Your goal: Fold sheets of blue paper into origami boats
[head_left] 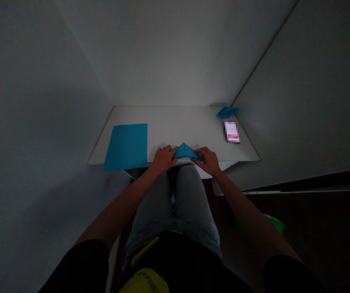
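Left fingers and right fingers closed on opposite ends of folded paper, bench's near edge, sheet at left, phone at right.

Triangular, folded blue paper rests, peak pointing away, at the white table's near edge.

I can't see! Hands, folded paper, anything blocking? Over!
Left hand, right hand: holding folded paper. Folded paper: nearside of table. Sheet left, phone right; neither appears blocking.
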A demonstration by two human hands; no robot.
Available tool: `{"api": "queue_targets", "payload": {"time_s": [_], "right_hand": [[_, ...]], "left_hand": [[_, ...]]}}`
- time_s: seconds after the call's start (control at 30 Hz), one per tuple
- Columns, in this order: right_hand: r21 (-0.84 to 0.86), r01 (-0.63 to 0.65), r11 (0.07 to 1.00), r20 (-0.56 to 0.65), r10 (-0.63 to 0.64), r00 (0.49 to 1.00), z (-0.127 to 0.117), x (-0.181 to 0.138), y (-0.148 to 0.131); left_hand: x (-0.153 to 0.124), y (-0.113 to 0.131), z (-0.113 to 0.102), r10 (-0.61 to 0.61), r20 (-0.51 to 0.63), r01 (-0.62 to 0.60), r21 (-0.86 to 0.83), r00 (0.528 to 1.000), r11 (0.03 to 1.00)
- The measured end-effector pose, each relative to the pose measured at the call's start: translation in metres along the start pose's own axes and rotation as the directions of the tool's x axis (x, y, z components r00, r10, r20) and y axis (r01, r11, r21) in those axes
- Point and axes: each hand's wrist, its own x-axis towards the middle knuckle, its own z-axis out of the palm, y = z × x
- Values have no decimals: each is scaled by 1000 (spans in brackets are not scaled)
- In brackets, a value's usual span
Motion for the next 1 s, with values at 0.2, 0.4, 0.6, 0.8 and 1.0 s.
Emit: {"api": "queue_targets", "payload": {"time_s": [0.2,0.4,0.6,0.8,1.0], "right_hand": [[93,-183,979,-179,197,964,16,9,-1],[451,-303,840,-274,453,848,43,37,-3],[525,-321,789,-297,522,799,69,66,-15],[319,-205,925,-258,293,921,74,69,-19],[265,-72,962,-188,125,974,68,71,-15]], "left_hand": [[13,-2,14,-33,-63,25,-125,997,992],[22,-6,27,-124,-186,74,-253,975,965],[26,8,29,-191,-225,123,-283,955,951],[28,11,28,-300,-231,168,-460,926,872],[31,-1,24,-415,-124,238,-659,902,714]]}}
